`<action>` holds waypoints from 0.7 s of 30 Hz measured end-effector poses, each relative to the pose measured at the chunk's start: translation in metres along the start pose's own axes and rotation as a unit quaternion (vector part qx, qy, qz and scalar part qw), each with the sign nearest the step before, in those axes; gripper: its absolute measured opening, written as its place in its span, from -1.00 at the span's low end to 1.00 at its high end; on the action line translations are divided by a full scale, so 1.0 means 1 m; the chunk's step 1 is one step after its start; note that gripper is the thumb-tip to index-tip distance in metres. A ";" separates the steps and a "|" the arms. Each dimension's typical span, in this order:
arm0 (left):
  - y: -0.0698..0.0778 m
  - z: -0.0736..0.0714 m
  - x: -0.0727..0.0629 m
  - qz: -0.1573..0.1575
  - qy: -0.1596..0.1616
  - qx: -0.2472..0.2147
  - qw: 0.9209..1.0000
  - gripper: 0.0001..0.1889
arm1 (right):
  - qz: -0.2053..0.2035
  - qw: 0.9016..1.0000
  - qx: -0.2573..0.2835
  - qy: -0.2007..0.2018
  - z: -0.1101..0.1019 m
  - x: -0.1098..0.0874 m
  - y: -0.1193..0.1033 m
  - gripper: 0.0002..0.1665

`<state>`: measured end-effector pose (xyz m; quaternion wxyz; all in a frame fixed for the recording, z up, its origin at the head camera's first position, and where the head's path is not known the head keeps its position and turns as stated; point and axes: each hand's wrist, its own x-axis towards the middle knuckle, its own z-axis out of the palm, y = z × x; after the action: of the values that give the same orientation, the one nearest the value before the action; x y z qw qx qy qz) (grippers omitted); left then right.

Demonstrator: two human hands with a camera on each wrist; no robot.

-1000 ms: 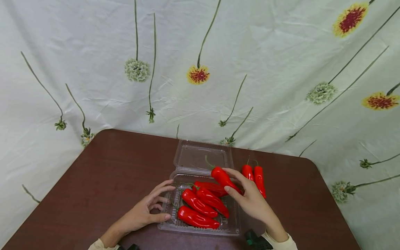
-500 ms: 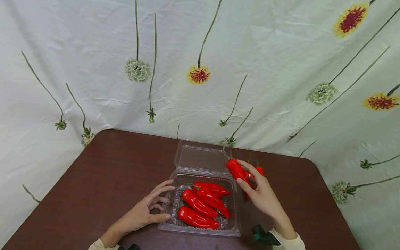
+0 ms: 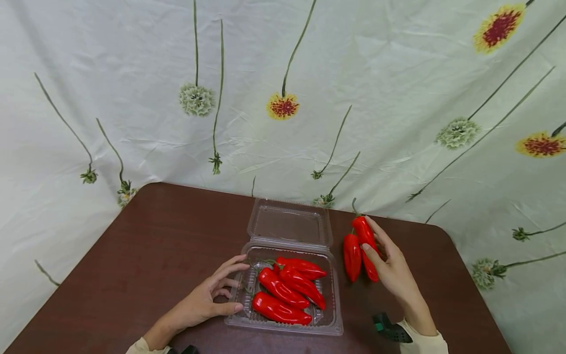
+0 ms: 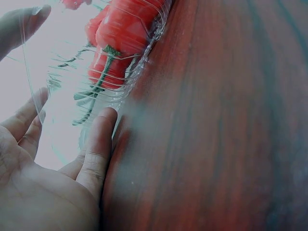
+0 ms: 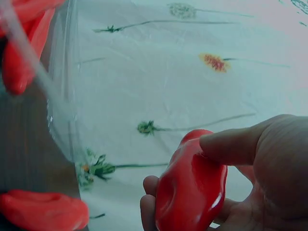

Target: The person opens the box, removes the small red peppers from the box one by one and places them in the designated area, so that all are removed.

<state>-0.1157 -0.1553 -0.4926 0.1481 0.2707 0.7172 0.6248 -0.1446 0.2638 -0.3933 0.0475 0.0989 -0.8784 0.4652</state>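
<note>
My right hand grips a red chili pepper between thumb and fingers, its curved green stem pointing up and away. In the right wrist view this glossy pepper shows large under the thumb. The held pepper overlaps a second pepper in the head view, beside another pepper on the table. My left hand lies at the left side of a clear plastic clamshell box, fingers and thumb extended along its rim. Several red peppers lie inside, stems mostly leftward.
The box's lid lies folded back toward the table's far edge. Behind the dark brown table hangs a pale curtain printed with flowers.
My right hand has carried its pepper from above the box's right side rightward, over the two peppers on the table. The left hand stays at the box.
</note>
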 end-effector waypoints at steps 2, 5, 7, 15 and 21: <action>0.000 0.000 0.000 0.000 0.000 -0.001 1.000 -0.27 | 0.011 1.000 0.007 -0.005 -0.002 0.001 0.005 -0.26; -0.001 0.000 0.000 0.003 0.000 -0.002 1.000 -0.27 | 0.024 1.000 0.013 -0.013 -0.004 0.003 0.014 -0.29; 0.000 0.000 0.000 0.006 0.000 -0.002 1.000 -0.27 | 0.031 0.999 0.009 -0.012 -0.006 0.005 0.019 -0.30; 0.001 0.000 0.001 0.015 -0.004 -0.004 1.000 -0.27 | 0.077 0.997 0.000 0.002 -0.013 0.006 0.033 -0.24; 0.000 -0.001 0.000 0.013 -0.004 -0.006 1.000 -0.27 | 0.086 0.996 -0.016 0.024 -0.015 0.008 0.049 -0.22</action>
<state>-0.1165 -0.1556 -0.4925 0.1443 0.2812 0.7092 0.6302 -0.1632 0.3018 -0.4233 0.0295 0.0109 -0.8894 0.4561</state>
